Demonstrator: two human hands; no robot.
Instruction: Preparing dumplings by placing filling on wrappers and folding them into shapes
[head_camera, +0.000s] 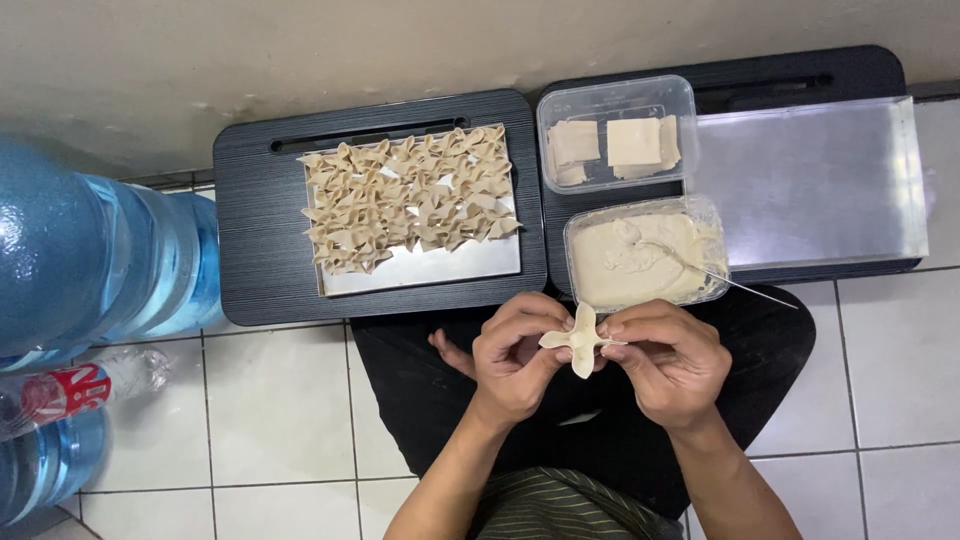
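Two dark lap trays sit on white floor tiles by the wall; I see my left hand and right hand pinching what looks like a folded dumpling.

A metal tray of folded dumplings sits on the left black tabletop. Right of the tray stand a clear tub of square wrappers, a tub of pale filling and an empty metal tray. Left of the tray, on the tiled floor, stand large blue water jugs and a small bottle.
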